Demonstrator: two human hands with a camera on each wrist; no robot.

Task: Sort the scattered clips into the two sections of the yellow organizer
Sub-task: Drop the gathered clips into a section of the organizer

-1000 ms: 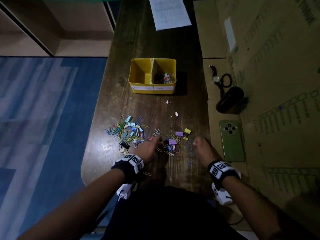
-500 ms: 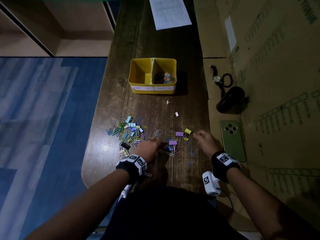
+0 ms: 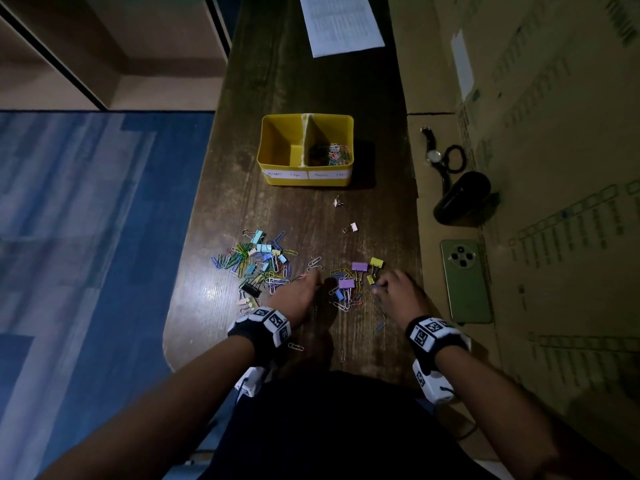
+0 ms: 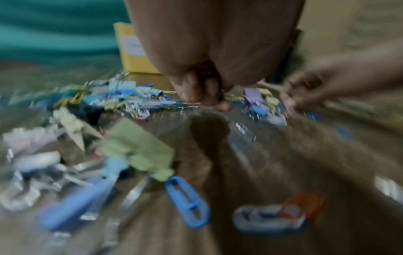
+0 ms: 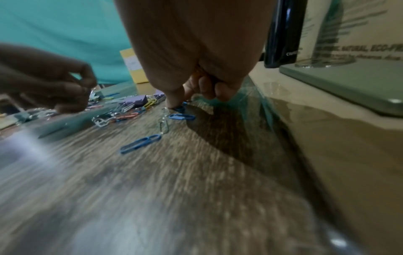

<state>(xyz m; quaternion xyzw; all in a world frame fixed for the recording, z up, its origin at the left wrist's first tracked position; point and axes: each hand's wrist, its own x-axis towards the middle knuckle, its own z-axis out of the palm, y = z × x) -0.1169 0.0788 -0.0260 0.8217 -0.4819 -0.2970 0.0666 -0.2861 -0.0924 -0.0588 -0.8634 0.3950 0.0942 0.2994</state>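
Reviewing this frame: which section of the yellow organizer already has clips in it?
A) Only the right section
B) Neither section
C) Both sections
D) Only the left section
A: in the head view the yellow organizer has a pile of coloured paper clips in its right section, while the floor of its left section shows bare yellow.
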